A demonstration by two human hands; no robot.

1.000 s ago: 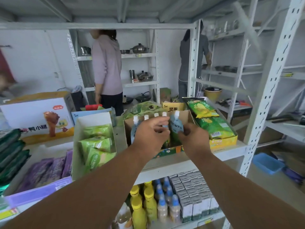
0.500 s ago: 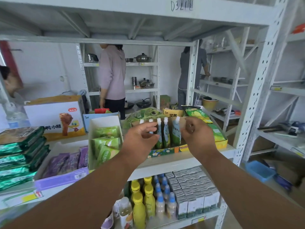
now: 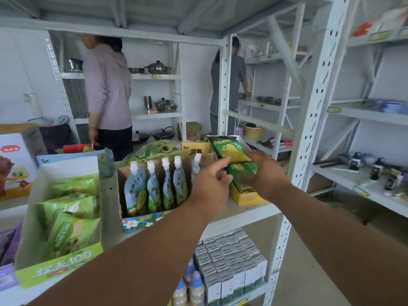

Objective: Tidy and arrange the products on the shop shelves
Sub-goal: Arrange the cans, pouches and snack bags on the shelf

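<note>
Both hands now off spout pouches [image 3: 154, 186], standing neatly. Right hand [image 3: 265, 173] grips green packets [image 3: 231, 149]; left hand [image 3: 209, 184] loosely open, reaching. Packets remain untidied.

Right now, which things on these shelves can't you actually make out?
All in the head view:
- Fifth spouted pouch: the left hand covers its lower part.
- Yellow box: the right hand and the green snack bags hide its contents.
- Right hand's fingers: behind the bags, so its hold is unclear.
- Small items on the far right shelf: too blurred to name.
- Bottles on the lower shelf: cut off by the bottom edge.
</note>
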